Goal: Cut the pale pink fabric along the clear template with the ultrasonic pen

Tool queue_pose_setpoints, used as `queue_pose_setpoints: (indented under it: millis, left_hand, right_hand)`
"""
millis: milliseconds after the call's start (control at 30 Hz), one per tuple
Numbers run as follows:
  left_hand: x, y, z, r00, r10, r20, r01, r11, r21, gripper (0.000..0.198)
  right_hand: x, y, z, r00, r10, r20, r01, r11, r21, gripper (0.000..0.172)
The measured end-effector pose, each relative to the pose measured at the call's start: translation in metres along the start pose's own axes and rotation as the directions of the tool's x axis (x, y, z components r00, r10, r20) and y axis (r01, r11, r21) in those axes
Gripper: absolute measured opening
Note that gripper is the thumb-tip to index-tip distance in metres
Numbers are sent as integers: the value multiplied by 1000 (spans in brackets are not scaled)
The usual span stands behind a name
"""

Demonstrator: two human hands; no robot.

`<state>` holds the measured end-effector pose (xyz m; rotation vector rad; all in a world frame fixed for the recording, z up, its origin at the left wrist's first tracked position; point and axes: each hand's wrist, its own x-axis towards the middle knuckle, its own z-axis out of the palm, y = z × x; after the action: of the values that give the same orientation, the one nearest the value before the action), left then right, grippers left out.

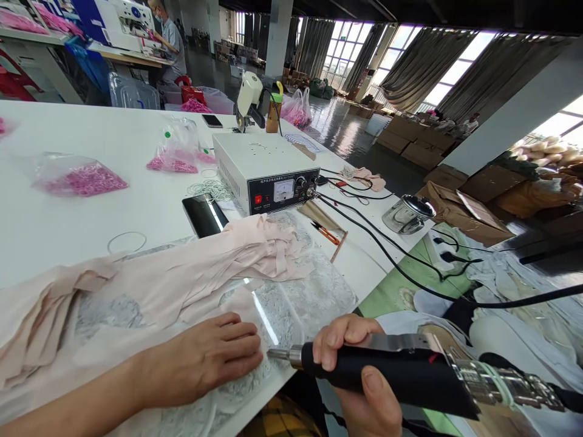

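Observation:
My right hand (359,370) is wrapped round the black grip of a handheld ultrasonic welder (387,370), whose metal tip points left and almost reaches my left fingertips. Palm down, my left hand (214,352) lies on a pale pink fabric strip (243,303) with its fingers laid out on it. Under the fabric is a marbled board with a clear, glossy surface (328,285). More pale pink strips (200,261) lie layered behind and to the left of this hand. Whether the tip touches the fabric cannot be made out.
A white control box (282,191) stands behind the strips, with black cables (382,243) running right. Near it are a dark phone (204,215), orange thread snips (325,232) and a glass mug (409,213). Bags of pink pieces (82,176) lie left. A person (170,45) sits at a sewing machine.

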<state>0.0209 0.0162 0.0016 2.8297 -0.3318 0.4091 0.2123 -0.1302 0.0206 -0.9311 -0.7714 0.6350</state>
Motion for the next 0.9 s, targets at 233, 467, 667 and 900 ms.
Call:
queue_pose_setpoints:
  millis: [233, 467, 667, 900]
  left_hand:
    - [1, 0, -1, 999, 0, 43, 0, 1000, -1, 34]
    - [1, 1, -1, 1000, -3, -7, 3, 1000, -11, 32]
    - [1, 0, 0, 1000, -1, -25, 0, 1000, -25, 31]
    - [0, 0, 0, 1000, -8, -9, 8, 1000, -15, 32]
  right_hand:
    - [0, 0, 2, 992, -78, 96, 78, 997, 0, 13]
    - [-2, -4, 4, 995, -65, 74, 63, 998, 29, 16]
    - [-7, 1, 0, 991, -47, 128, 49, 999, -11, 14]
    - [-10, 5, -6, 982, -42, 184, 45, 999, -9, 16]
